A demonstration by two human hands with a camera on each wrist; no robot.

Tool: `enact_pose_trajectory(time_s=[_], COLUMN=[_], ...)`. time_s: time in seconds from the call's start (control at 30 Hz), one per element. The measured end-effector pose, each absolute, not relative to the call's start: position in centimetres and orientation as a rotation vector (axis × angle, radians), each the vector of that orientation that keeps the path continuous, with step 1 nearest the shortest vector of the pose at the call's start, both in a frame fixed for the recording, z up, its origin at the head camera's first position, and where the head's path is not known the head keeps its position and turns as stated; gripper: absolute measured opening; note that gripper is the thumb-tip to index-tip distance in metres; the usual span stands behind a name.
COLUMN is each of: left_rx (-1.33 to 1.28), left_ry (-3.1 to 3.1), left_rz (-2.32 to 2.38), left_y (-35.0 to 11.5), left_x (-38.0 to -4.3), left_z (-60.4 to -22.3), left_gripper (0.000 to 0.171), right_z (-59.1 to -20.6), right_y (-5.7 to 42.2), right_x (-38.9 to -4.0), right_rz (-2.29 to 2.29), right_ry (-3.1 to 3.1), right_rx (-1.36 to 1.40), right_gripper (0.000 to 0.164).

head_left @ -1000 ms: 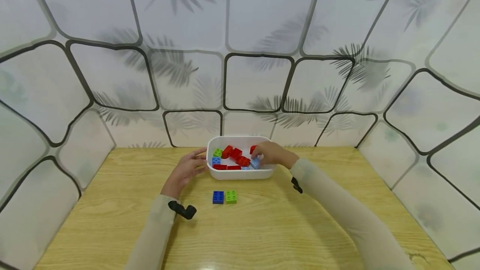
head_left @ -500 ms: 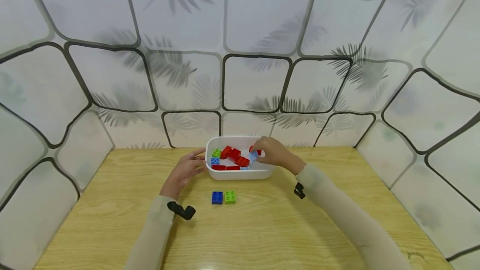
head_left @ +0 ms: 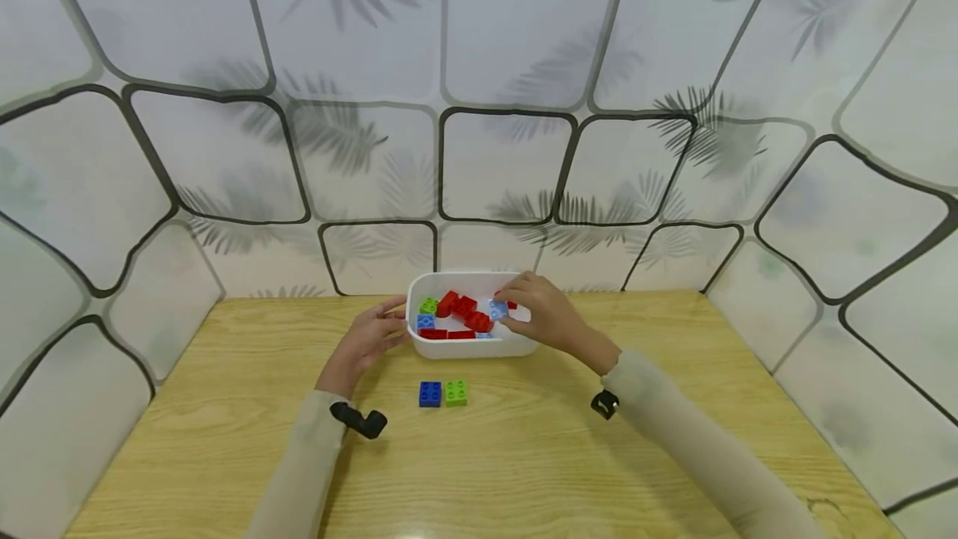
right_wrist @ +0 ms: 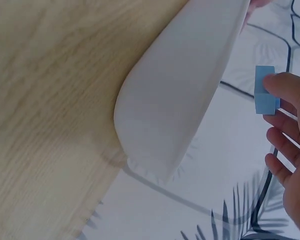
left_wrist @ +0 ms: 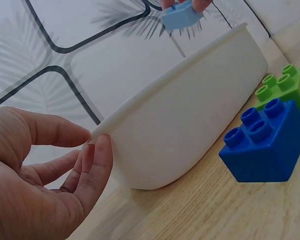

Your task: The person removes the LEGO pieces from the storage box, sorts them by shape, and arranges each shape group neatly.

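Observation:
My right hand [head_left: 550,314] pinches a light blue toy brick [head_left: 497,310] between thumb and fingers, raised above the white box [head_left: 467,349]. In the right wrist view the same brick [right_wrist: 265,90] sits at the fingertips, apart from the box wall. My left hand [head_left: 370,343] touches the box's left end; its fingertips [left_wrist: 102,145] lie against the wall and rim in the left wrist view. Inside the box are several red bricks [head_left: 479,321], a lime green brick [head_left: 428,306] and another light blue brick [head_left: 425,322]. Part of a red brick is hidden behind my right hand.
On the wooden table [head_left: 509,456], in front of the box, a dark blue brick [head_left: 430,394] and a lime green brick [head_left: 456,393] stand side by side, studs up. A patterned white backdrop [head_left: 494,165] rises behind the table and along both sides.
My right hand has lifted the light blue brick from the box's right part and brought it up and slightly left. My left hand stays at the box's end.

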State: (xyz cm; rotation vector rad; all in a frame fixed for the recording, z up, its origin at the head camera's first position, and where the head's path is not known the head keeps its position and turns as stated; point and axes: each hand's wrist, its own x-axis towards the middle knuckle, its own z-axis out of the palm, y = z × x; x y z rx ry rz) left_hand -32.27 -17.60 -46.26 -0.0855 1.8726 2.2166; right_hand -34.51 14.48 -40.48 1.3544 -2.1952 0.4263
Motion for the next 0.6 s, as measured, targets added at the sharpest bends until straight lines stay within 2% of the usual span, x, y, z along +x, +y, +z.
enact_pose_trajectory(time_s=[0.6], left_rx=[-0.138], left_ry=[1.92], left_rz=[2.185], left_y=[-17.5], left_x=[-32.4], left_z=[-46.2], left_gripper=[0.057], right_z=[-42.9], right_y=[13.7], right_x=[-29.9], right_rz=[0.42], right_ry=[-2.129], right_rx=[1.478], right_gripper=[0.026])
